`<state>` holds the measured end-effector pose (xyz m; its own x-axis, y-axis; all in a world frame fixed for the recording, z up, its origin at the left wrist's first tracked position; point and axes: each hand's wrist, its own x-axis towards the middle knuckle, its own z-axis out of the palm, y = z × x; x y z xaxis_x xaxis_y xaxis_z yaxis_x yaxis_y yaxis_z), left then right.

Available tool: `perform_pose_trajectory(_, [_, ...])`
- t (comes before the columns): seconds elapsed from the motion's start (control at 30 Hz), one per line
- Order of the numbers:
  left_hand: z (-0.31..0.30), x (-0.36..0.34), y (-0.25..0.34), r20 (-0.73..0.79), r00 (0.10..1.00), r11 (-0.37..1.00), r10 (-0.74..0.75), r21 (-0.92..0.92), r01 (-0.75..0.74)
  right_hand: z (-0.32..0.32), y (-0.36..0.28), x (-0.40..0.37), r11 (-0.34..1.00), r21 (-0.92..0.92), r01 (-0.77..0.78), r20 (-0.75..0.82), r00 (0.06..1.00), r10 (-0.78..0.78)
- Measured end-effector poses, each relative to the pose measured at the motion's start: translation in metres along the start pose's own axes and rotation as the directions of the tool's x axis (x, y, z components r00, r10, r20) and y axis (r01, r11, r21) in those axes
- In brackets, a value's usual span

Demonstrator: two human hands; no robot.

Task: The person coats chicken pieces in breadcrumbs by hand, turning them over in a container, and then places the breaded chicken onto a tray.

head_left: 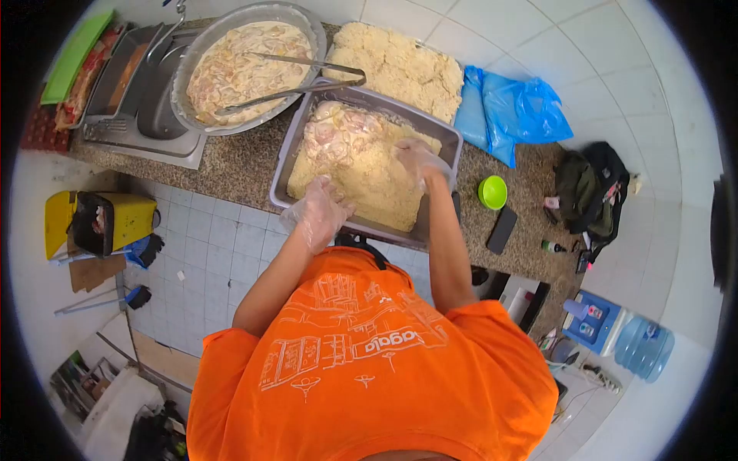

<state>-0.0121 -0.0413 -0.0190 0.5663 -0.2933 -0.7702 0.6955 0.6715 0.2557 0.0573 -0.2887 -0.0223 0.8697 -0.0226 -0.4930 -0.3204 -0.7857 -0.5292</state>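
A grey plastic tub [281, 178] on the counter holds pale breading crumbs [369, 196]. A heap of batter-coated raw chicken pieces [342, 134] lies on the crumbs at the tub's far left. My left hand [319, 209], in a clear plastic glove, is at the near left rim, fingers apart and touching the crumbs below the chicken. Also gloved, my right hand [423, 160] rests on the crumbs at the right side, fingers stretched toward the chicken. I see nothing held in either hand.
Left of the tub, a large round basin [181, 96] holds battered chicken, with metal tongs [307, 91] across it. Behind stands a tray of breaded pieces [396, 65]. To the right are blue plastic bags [515, 107], a green bowl [493, 192] and a dark phone [502, 230].
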Motion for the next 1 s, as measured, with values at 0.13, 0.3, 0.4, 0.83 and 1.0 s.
perform_pose_trajectory(0.13, [0.015, -0.016, 0.009, 0.019, 0.999, 0.999, -0.04, -0.028, 0.041, 0.055, 0.068, 0.04, 0.991, -0.112, 0.068, -0.029, 0.997, -0.072])
perform_pose_trajectory(0.3, [0.018, -0.018, 0.005, -0.011, 1.0, 0.999, -0.002, 0.047, 0.002, 0.032, 0.013, 0.003, 0.979, -0.171, 0.108, 0.255, 0.965, -0.062])
perform_pose_trajectory(0.4, [0.026, -0.024, 0.009, -0.05, 0.999, 0.997, -0.018, 0.074, 0.022, 0.025, 0.012, -0.027, 0.993, -0.105, 0.062, -0.051, 0.996, -0.068])
perform_pose_trajectory(0.83, [0.032, 0.056, -0.052, -0.212, 0.958, 0.864, -0.192, 0.426, 0.268, 0.085, 0.016, -0.073, 0.947, -0.072, -0.314, -0.093, 0.947, 0.307])
perform_pose_trajectory(1.0, [0.025, 0.098, -0.095, -0.329, 0.912, 0.802, -0.244, 0.46, 0.381, 0.092, 0.036, -0.073, 0.81, 0.42, -0.409, 0.039, 0.9, 0.434])
